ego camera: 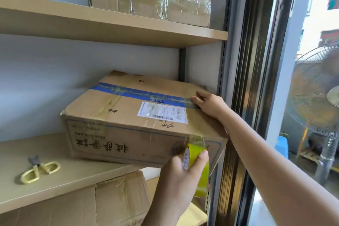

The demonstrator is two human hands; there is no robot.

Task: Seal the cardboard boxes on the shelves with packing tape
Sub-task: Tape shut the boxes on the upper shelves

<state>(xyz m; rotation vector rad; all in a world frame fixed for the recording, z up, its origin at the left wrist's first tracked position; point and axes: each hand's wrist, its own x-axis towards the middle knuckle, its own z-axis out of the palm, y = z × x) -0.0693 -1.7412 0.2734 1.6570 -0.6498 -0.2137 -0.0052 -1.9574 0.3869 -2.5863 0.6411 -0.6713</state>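
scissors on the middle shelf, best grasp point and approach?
Take the scissors by the yellow loop handles, coming from above and the shelf's front edge. They lie flat on the shelf, loops toward the front, short grey blades pointing back at the wall. The space around them looks open, so fingers can probably slip into the loops.

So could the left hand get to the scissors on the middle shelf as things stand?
Probably yes for the path: the scissors lie on open shelf left of the box, nothing over them. But the left hand grips the tape roll, so it is not free.
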